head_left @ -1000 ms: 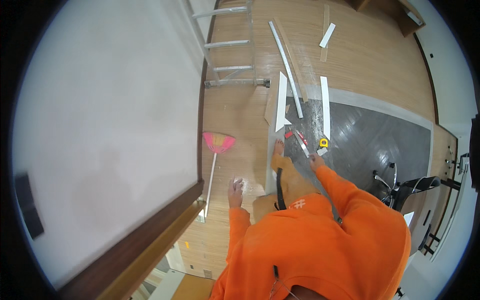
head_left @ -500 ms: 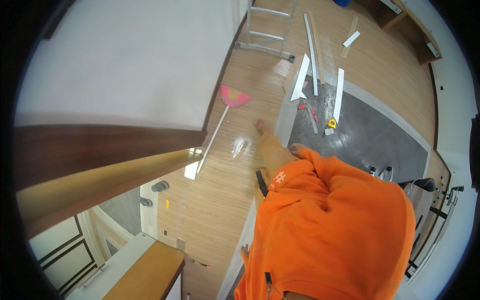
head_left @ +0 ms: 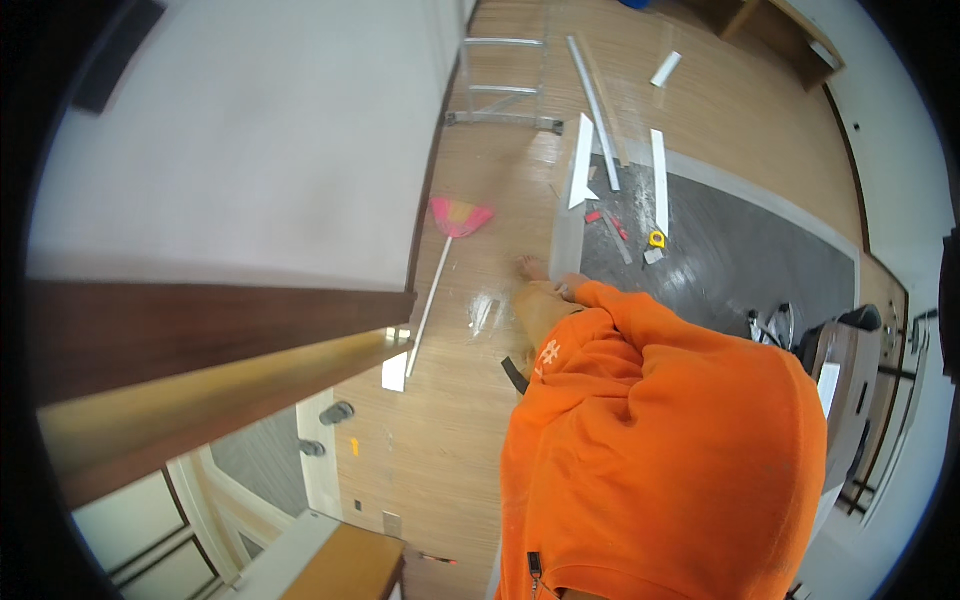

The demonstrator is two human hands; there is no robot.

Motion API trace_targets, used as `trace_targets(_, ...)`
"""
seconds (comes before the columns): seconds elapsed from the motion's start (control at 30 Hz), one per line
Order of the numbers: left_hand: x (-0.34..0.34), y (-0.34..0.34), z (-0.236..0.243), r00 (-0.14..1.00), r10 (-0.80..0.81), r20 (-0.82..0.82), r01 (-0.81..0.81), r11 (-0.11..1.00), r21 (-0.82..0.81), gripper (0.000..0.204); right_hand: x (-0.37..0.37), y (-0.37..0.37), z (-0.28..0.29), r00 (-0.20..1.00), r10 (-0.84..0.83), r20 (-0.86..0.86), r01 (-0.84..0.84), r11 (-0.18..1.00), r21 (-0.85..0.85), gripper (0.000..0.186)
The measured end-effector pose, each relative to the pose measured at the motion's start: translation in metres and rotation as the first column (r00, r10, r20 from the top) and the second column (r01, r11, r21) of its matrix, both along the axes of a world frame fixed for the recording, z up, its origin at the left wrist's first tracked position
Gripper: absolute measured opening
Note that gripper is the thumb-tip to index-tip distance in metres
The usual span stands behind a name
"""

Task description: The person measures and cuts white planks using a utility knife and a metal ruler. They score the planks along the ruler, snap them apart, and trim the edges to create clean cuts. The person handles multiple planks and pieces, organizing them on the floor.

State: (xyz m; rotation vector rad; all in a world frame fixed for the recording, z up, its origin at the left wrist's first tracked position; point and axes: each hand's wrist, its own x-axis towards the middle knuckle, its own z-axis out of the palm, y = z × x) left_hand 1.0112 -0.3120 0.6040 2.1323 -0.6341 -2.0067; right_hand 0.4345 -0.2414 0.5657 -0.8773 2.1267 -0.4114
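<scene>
My right hand (head_left: 569, 287) reaches from an orange sleeve (head_left: 630, 306) to the lower part of my mustard-trousered leg (head_left: 542, 308). It seems to touch the leg near my bare foot (head_left: 531, 268); its fingers are too small and partly hidden to read. My left hand is out of sight. Beyond the right hand, a yellow tape measure (head_left: 656, 240), a metal ruler (head_left: 616, 241) and a red tool (head_left: 594, 217) lie on a dusty dark grey panel (head_left: 705, 265). White strips (head_left: 660, 180) and a long metal bar (head_left: 594, 110) lie there too.
A pink broom (head_left: 462, 216) lies to the left, its white handle near a wall edge (head_left: 220, 318). A ladder (head_left: 503, 119) stands farther off. Clear plastic scraps (head_left: 483, 314) lie beside my leg. A wood-topped cabinet (head_left: 345, 562) is at lower left, a black chair (head_left: 862, 320) at right.
My right hand has shifted left onto the lower leg, closer to the foot. My left hand, seen low by my side before, has gone from view. The whole view has shifted.
</scene>
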Motion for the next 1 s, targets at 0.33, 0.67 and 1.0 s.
trace_targets(0.33,-0.160,-0.127,0.019,0.948,-0.315,0.051,0.312,0.948,0.058,0.047,-0.074,0.129,-0.040,0.897,-0.424,0.124,0.411,0.904,0.118,0.034)
trace_targets(0.67,-0.471,-0.328,-0.016,0.848,-0.483,0.218,0.496,0.868,-0.003,0.044,-0.248,0.177,-0.009,0.425,-0.888,0.175,0.895,0.441,0.066,0.029)
trace_targets(1.0,-0.929,-0.259,0.081,-0.818,-0.576,-0.002,0.541,-0.767,-0.345,0.038,-0.354,0.048,0.103,0.762,-0.551,0.340,0.425,0.822,0.378,0.060)
